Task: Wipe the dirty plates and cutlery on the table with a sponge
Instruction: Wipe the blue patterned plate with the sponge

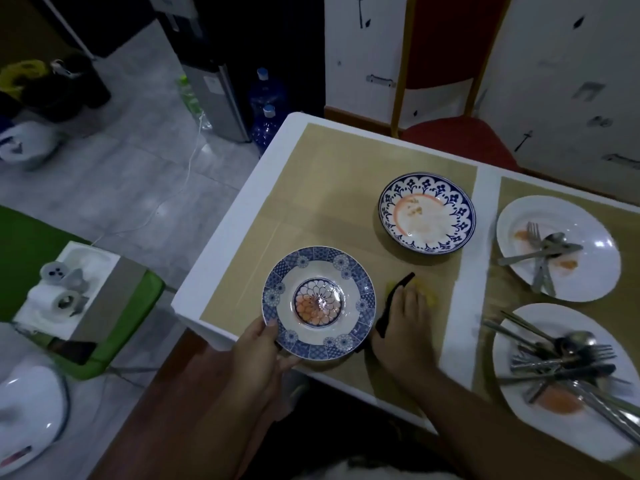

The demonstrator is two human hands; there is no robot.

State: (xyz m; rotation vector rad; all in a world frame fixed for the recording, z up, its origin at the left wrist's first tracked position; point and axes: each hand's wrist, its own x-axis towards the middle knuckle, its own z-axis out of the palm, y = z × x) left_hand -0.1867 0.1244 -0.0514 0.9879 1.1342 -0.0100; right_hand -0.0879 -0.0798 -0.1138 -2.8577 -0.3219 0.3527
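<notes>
Here, left hand [258, 344] holds an orange-smeared blue plate [363, 299].

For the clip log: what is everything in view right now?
Patterned plate: 1, blue-white, orange-stained, table's near-left edge, in left hand.
Bowl: 1, blue-white, orange-stained, mid-table.
Far plate: 1, white, stained, right.
Near plate: 1, white, stained, near right.
Cutlery: several pieces, silver, piled on both white plates.
Sponge: 1, yellow, under right hand.
Table: 1, white, tan mats.
Chair: 1, red, behind table.
Bottles: 2, blue, floor.
Left hand: grips patterned plate's rim.
Right hand: rests on sponge.
</notes>
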